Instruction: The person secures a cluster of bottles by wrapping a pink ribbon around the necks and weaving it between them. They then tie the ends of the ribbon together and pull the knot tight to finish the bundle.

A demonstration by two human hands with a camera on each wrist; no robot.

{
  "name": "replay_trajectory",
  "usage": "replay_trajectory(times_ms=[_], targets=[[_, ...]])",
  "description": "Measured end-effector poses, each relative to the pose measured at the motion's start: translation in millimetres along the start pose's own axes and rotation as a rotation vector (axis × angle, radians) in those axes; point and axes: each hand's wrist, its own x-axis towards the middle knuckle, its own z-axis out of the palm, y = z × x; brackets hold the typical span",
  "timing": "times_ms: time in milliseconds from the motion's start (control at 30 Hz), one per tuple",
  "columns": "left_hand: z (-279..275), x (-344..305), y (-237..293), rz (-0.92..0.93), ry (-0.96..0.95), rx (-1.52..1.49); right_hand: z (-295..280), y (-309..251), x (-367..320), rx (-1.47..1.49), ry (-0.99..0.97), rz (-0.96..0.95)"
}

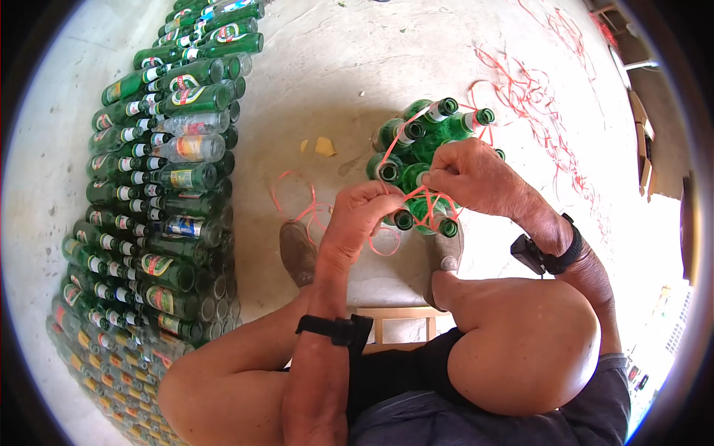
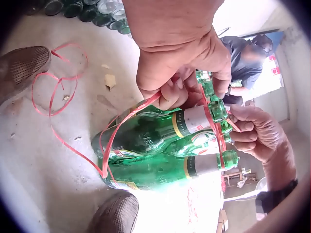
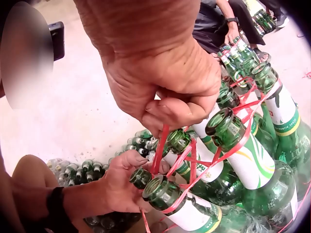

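A cluster of green glass bottles (image 1: pixel 424 139) stands upright on the floor between the person's feet. Red plastic string (image 3: pixel 160 151) runs round and across the bottle necks, crossing between several of them. The left hand (image 1: pixel 359 217) is at the near left edge of the cluster, its thumb and curled fingers pinching the string beside a bottle neck. Over the near right bottles, the right hand (image 1: pixel 472 177) grips a string end that rises taut from the necks in the right wrist view. A loose tail of string (image 2: pixel 77 154) trails from the bottles onto the floor.
Many bottles lie stacked in a long pile (image 1: pixel 167 186) on the left. Loose red string (image 1: pixel 532 104) is heaped on the floor at right. Shoes (image 1: pixel 296 253) flank the cluster. Another person (image 3: pixel 228 22) sits near more tied bottles (image 3: pixel 238 60).
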Motion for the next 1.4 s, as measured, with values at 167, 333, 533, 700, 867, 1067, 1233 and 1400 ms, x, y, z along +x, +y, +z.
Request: replay_trajectory(times_ms=[167,333,533,700,867,1067,1233,1400], targets=[[6,3,-4,0.072,0.008,0.173,0,6,-1,0.036,0.028,-0.027],[9,4,-7,0.083,0.081,0.164,2,17,0,0.127,0.027,-0.099],[18,6,-14,0.145,0.162,0.18,-24,10,-7,0.13,-0.203,-0.038],[19,5,-16,0.165,0.167,0.122,-5,10,-14,0.098,-0.026,-0.029],[17,5,-16,0.142,0.143,0.088,7,12,-22,0.093,0.088,-0.104],[13,7,-22,0.168,0.089,0.032,14,17,-26,0.063,0.13,-0.161],[13,8,-24,0.156,0.093,0.021,20,21,-31,-0.086,0.256,-0.354],[14,9,-21,0.159,0.093,0.028,22,23,-30,-0.05,0.263,-0.26]])
